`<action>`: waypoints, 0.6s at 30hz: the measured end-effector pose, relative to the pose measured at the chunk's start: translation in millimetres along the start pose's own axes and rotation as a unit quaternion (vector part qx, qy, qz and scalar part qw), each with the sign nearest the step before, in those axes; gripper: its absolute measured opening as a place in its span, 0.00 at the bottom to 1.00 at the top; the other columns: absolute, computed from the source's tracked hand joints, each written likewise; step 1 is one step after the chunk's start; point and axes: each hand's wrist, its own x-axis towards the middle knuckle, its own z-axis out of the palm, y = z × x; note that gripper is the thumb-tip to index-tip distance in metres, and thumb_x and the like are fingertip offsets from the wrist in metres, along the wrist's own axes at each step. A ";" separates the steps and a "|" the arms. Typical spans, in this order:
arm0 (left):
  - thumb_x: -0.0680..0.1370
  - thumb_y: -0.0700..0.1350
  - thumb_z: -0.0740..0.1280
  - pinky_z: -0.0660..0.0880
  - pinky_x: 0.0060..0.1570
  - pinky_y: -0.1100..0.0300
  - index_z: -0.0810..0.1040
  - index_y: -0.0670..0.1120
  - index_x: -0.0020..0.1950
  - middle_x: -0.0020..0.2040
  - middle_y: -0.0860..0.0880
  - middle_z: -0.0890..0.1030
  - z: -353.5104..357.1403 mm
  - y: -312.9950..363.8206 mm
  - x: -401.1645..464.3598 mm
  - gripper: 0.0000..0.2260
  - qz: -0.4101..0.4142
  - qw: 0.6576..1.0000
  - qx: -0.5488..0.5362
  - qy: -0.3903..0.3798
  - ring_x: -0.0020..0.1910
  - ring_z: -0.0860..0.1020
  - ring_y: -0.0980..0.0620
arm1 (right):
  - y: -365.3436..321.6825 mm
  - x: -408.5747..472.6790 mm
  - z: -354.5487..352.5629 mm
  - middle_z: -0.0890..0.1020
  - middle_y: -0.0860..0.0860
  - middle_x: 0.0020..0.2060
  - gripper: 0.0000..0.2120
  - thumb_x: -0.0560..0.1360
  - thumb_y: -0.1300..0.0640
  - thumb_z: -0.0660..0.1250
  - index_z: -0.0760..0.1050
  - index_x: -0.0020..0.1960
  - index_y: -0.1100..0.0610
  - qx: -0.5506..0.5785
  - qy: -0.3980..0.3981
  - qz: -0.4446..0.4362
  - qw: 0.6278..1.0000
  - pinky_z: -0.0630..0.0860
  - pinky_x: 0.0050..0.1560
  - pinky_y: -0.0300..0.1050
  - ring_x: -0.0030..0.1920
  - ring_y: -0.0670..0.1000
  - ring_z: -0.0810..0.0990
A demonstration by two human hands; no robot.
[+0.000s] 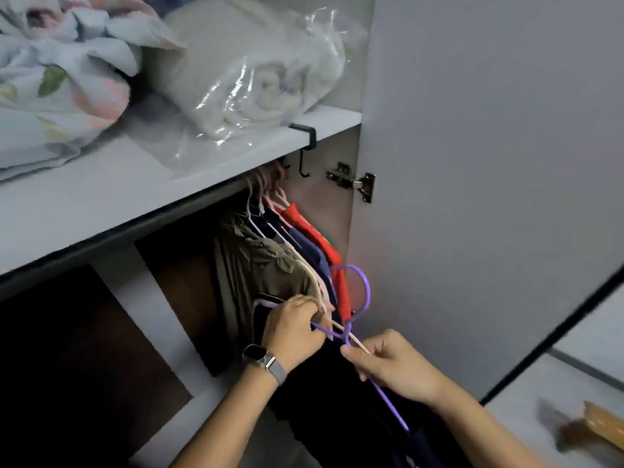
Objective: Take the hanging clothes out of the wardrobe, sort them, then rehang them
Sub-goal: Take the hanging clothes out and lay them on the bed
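Note:
Several clothes hang packed together under the wardrobe shelf: an olive garment (256, 261), navy ones (312, 251) and a red one (317, 236). A purple hanger (361, 288) sticks out in front of them with a dark garment (334, 400) below it. My right hand (391, 366) is shut on the purple hanger's neck. My left hand (293, 327), with a watch on the wrist, pinches a pale hanger arm (320, 295) beside the purple one. The rail itself is hidden under the shelf.
The shelf (101, 197) above carries a floral bundle (57, 72) and a blanket in clear plastic (250, 76). A black hook (305, 146) clips on the shelf edge. The open wardrobe door (489, 163) stands right. A brown object (594, 430) lies lower right.

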 end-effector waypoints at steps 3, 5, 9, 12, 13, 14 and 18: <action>0.68 0.46 0.66 0.75 0.47 0.63 0.81 0.50 0.40 0.43 0.57 0.82 28.6 53.5 2.9 0.06 0.060 0.994 -0.087 0.019 0.43 0.79 0.58 | 15.9 -54.6 -38.1 0.65 0.46 0.18 0.24 0.79 0.44 0.59 0.77 0.29 0.53 0.045 0.046 0.049 0.997 0.60 0.28 0.35 0.22 0.45 0.61; 0.68 0.50 0.70 0.75 0.48 0.62 0.81 0.52 0.41 0.42 0.60 0.81 51.6 91.6 3.8 0.05 0.118 0.986 -0.116 0.028 0.43 0.79 0.59 | 31.4 -100.9 -65.1 0.65 0.48 0.18 0.25 0.78 0.43 0.58 0.77 0.28 0.53 0.052 0.082 0.076 0.992 0.60 0.27 0.36 0.22 0.46 0.61; 0.67 0.57 0.68 0.71 0.56 0.62 0.79 0.56 0.41 0.38 0.65 0.79 96.6 178.1 6.8 0.08 0.220 0.970 -0.065 -0.076 0.40 0.76 0.64 | 58.1 -203.0 -110.5 0.64 0.47 0.17 0.24 0.76 0.42 0.58 0.71 0.26 0.53 0.071 0.148 0.115 0.980 0.57 0.24 0.35 0.21 0.45 0.59; 0.65 0.63 0.62 0.67 0.38 0.69 0.71 0.51 0.33 0.27 0.58 0.72 134.8 250.8 6.4 0.15 0.262 0.957 -0.005 -0.124 0.29 0.69 0.57 | 73.9 -273.7 -137.1 0.64 0.44 0.18 0.26 0.77 0.44 0.60 0.65 0.25 0.57 0.071 0.204 0.135 0.967 0.56 0.25 0.36 0.21 0.45 0.58; 0.64 0.65 0.60 0.65 0.32 0.67 0.69 0.49 0.32 0.25 0.55 0.70 146.5 275.2 5.0 0.18 0.270 0.955 0.000 -0.122 0.28 0.68 0.55 | 79.6 -296.0 -146.3 0.63 0.45 0.19 0.27 0.77 0.43 0.60 0.64 0.25 0.56 0.063 0.222 0.138 0.963 0.55 0.26 0.38 0.22 0.45 0.58; 0.64 0.66 0.58 0.64 0.30 0.63 0.68 0.49 0.32 0.25 0.54 0.69 158.8 298.8 3.5 0.20 0.277 0.952 0.003 -0.126 0.28 0.68 0.53 | 84.7 -318.8 -156.3 0.63 0.46 0.19 0.27 0.77 0.42 0.61 0.63 0.25 0.55 0.048 0.239 0.140 0.960 0.55 0.27 0.40 0.23 0.46 0.57; 0.64 0.69 0.56 0.61 0.29 0.61 0.67 0.48 0.28 0.24 0.51 0.68 210.0 391.4 -4.5 0.24 0.298 0.932 0.002 -0.208 0.27 0.66 0.52 | 98.1 -407.2 -202.4 0.66 0.47 0.23 0.25 0.77 0.40 0.60 0.66 0.28 0.55 -0.044 0.309 0.183 0.932 0.58 0.32 0.43 0.26 0.46 0.61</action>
